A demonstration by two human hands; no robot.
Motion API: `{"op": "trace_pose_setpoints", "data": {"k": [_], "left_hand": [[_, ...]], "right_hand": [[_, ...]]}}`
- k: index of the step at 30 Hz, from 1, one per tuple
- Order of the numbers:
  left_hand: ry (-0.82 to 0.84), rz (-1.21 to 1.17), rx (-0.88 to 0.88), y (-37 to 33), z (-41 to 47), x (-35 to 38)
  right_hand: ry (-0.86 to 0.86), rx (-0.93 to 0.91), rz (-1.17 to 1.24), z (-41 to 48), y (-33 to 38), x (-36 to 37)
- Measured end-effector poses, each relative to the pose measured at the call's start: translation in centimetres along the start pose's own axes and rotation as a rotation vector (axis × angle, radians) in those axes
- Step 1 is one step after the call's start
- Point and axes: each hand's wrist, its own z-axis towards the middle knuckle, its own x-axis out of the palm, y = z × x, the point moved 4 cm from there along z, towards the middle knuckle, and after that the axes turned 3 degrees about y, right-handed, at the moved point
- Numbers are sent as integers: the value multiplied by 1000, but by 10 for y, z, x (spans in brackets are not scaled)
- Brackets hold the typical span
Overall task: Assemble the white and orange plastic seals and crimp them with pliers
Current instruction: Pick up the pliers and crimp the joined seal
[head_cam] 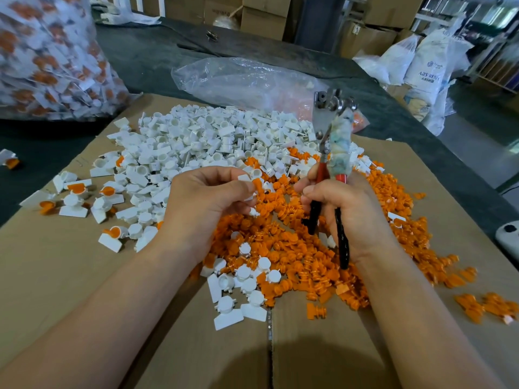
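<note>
My left hand pinches a white seal piece between thumb and fingers, an orange insert showing right beside it. My right hand grips the pliers by their red and black handles, jaws pointing up. A heap of loose white seal bodies covers the far part of the cardboard sheet. A heap of orange inserts lies under and around both hands. Several assembled white and orange seals lie at the left.
A large clear bag full of finished seals stands at the far left. A crumpled clear plastic bag lies behind the white heap. Cardboard boxes and white sacks stand beyond the dark table. A white device sits at the right edge.
</note>
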Motion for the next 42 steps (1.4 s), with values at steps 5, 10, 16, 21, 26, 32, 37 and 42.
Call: {"op": "trace_pose_setpoints", "data": {"k": [5, 10, 16, 21, 26, 32, 37, 42], "left_hand": [[-27, -42, -23, -1, -1, -1], [-39, -39, -21, -2, -1, -2], [-54, -38, -33, -6, 1, -7], [-52, -143, -85, -7, -1, -6], [-60, -141, -97, -6, 0, -4], [-42, -121, -100, -5, -1, -2], [-16, -97, -110, -2, -1, 0], [46, -77, -161, 2, -3, 5]], "right_hand": [[-1, 4, 11, 0, 0, 0], [5, -1, -29, -1, 1, 1], [54, -10, -129, -2, 1, 4], [101, -20, -167, -4, 3, 10], [101, -1, -169, -3, 2, 11], [59, 22, -116, -3, -1, 7], [35, -19, -88, -4, 2, 8], [71, -103, -218, -7, 6, 17]]}}
